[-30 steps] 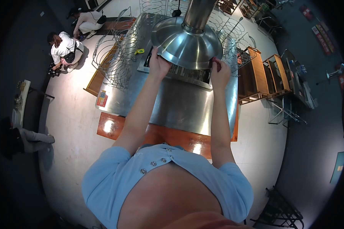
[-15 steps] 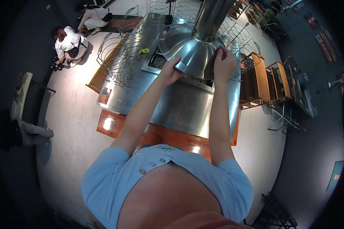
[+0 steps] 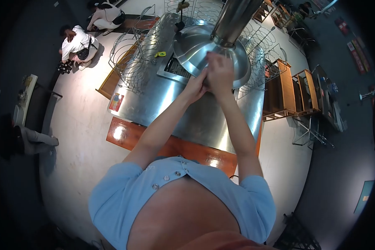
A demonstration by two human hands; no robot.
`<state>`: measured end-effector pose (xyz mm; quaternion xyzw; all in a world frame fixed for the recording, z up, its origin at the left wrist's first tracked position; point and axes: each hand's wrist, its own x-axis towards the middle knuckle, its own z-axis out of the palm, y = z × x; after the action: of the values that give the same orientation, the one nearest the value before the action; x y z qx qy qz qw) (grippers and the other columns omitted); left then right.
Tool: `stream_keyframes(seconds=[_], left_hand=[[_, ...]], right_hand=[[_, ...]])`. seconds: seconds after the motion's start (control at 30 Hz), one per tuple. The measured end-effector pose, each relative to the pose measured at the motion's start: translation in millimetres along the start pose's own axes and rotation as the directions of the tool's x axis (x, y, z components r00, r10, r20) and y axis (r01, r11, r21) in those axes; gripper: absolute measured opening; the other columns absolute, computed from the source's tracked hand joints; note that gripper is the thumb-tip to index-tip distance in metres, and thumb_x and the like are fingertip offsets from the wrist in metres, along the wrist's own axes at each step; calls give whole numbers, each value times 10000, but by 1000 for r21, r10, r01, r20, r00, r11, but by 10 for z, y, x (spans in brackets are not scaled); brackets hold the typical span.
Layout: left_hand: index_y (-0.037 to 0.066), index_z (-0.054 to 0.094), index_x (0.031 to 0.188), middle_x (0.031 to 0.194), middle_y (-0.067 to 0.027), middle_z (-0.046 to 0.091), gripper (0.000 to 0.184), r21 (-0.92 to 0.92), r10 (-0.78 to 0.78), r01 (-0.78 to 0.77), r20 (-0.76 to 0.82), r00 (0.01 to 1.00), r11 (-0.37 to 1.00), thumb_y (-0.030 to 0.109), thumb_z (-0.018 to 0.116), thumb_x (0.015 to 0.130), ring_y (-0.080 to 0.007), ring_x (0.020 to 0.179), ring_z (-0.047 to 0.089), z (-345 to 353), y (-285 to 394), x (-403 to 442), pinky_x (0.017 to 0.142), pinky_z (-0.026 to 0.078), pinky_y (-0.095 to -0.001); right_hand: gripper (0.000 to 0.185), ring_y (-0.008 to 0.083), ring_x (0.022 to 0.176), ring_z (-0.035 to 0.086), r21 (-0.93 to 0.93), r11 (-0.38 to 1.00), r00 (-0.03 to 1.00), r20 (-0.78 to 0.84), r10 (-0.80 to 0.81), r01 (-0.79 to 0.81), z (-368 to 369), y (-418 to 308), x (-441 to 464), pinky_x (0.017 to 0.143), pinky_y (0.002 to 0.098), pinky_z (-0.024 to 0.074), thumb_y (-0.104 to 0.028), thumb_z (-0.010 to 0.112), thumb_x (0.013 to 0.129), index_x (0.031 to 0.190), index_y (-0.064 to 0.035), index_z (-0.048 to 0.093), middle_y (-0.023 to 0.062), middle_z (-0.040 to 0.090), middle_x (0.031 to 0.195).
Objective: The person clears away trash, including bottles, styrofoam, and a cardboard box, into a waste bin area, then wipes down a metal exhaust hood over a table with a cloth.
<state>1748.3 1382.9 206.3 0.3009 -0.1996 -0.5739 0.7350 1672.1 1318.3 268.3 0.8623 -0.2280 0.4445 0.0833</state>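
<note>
A shiny metal exhaust hood hangs over the steel-topped table on a thick round pipe. At its near lower rim is my left hand, thumb up and fingers closed round the edge. My right hand is in front of the hood's face, just right of and above the left hand, its fingers bent and blurred by motion. A small dark reddish patch shows at its fingertips; what it is cannot be made out. Below the hood, a grill set into the table is partly covered.
Wire coil racks line the table's sides. A yellow packet and a red card lie on the steel top. Wooden shelves stand at right. Two people crouch at far left; another person's leg shows nearer.
My right hand has moved left across the hood, from its right side to close beside my left hand. The left hand has shifted slightly right along the rim.
</note>
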Motion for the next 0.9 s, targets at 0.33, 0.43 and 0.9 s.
stream_keyframes(seconds=[0.33, 0.43, 0.9], left_hand=[[131, 300, 1353, 1341, -98, 389, 600, -505, 187, -109, 106, 977, 856, 538, 275, 912, -258, 1206, 399, -79, 283, 44, 1014, 289, -490], [137, 343, 1319, 1317, -93, 410, 525, -290, 9, 22, 105, 994, 957, 480, 317, 921, -257, 1198, 399, -93, 254, 64, 1004, 295, -501], [110, 352, 1319, 1260, -91, 466, 726, -118, -120, 152, 246, 962, 981, 661, 217, 866, -227, 1147, 451, 73, -58, 73, 967, 345, -425]], right_hand=[[146, 252, 869, 554, 146, 980, 985, -87, 148, -134, -116, 329, -289, 730, 331, 463, -123, 628, 783, 929, -110, 635, 42, 601, 953], [143, 273, 892, 530, 77, 874, 871, -78, 484, -479, -174, 560, -258, 799, 371, 419, -156, 569, 825, 940, -92, 622, 73, 605, 938], [129, 244, 786, 573, 185, 983, 1000, 22, 3, -7, -238, 121, -400, 710, 350, 449, -89, 612, 759, 883, -113, 638, 34, 635, 873]])
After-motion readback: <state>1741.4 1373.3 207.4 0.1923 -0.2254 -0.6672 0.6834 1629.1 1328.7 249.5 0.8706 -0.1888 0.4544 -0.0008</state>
